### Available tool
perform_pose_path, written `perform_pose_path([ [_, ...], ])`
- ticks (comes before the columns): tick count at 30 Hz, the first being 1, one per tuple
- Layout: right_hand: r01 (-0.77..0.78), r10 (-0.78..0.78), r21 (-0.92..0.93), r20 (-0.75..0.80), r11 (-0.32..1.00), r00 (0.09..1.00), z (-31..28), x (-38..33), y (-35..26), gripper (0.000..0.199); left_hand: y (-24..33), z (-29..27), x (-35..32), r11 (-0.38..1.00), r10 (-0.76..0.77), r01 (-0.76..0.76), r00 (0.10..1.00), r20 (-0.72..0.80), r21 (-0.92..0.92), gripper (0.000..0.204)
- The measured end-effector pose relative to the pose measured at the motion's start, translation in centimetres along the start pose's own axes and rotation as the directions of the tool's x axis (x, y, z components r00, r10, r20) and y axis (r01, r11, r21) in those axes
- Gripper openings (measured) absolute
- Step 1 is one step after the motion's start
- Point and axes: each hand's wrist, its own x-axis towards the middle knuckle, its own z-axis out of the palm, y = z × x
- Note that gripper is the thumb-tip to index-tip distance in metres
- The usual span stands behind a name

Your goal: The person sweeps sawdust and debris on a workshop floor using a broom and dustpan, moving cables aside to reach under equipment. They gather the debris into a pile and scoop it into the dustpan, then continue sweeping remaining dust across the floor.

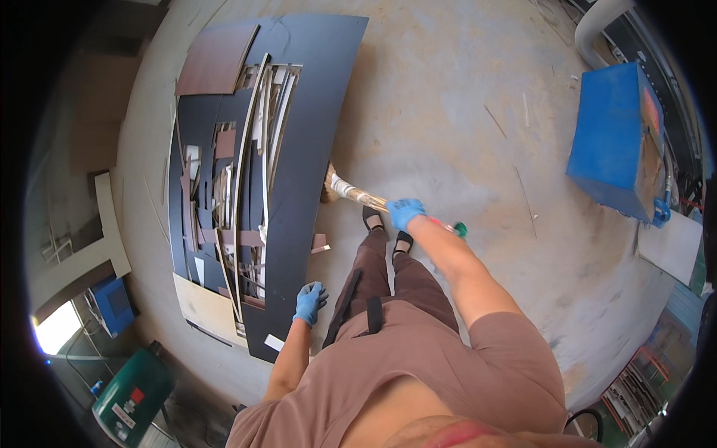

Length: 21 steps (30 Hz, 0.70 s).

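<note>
I see the broom (358, 196) held low over the concrete floor (448, 112), slanting from its straw head beside the right edge of the big dark panel (314, 112) up to a green cap at the end of its handle, just right of my right hand (405, 212). That hand, in a blue glove, is wrapped firmly round the handle part-way along, knuckles up, fingers curled under. The right arm reaches forward and slightly left from the shoulder, elbow nearly straight, forearm bare below a short brown sleeve.

My left hand (308, 302), also blue-gloved, hangs lower with the arm extended down beside the body. Its fingers are loosely spread and bent, holding nothing, and it hovers over or at the near right corner of the dark panel; I cannot tell whether it touches the edge.

Below the broom I see my two dark shoes (387, 230) and brown trousers, standing just off the panel's right edge.

The panel lies flat on the floor, and a heap of offcuts (231, 187) sits on its left half: pale strips, brown pieces and dark scraps. A pale board pokes out under its near left corner.

Farther off, a blue box (616, 138) stands toward the right, well apart from the broom, and a green machine (134, 396) sits at lower left.
</note>
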Motion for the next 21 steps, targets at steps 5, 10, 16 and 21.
perform_pose_path([
  [5,-0.345,0.349,0.192,0.013,0.919,0.937,-2.3,5.6,3.4,0.03,6.5,-0.9,2.0,0.994,0.082,-0.08,0.996,0.017,-0.081,0.033],
  [10,-0.572,0.568,0.169,0.072,0.803,0.82,-1.5,-1.2,14.2,0.036,9.0,-1.0,5.2,0.999,0.023,-0.023,1.0,0.008,-0.048,0.029],
  [16,-0.799,0.816,0.322,0.117,0.508,0.566,-3.6,-12.3,20.9,0.055,13.1,0.7,7.5,0.994,-0.021,0.016,0.999,0.048,0.108,0.018],
  [21,-0.576,0.844,0.809,0.224,0.118,0.487,-5.9,-21.4,24.8,0.033,21.9,6.4,9.1,0.977,0.039,-0.037,0.999,-0.004,0.208,0.02],
])
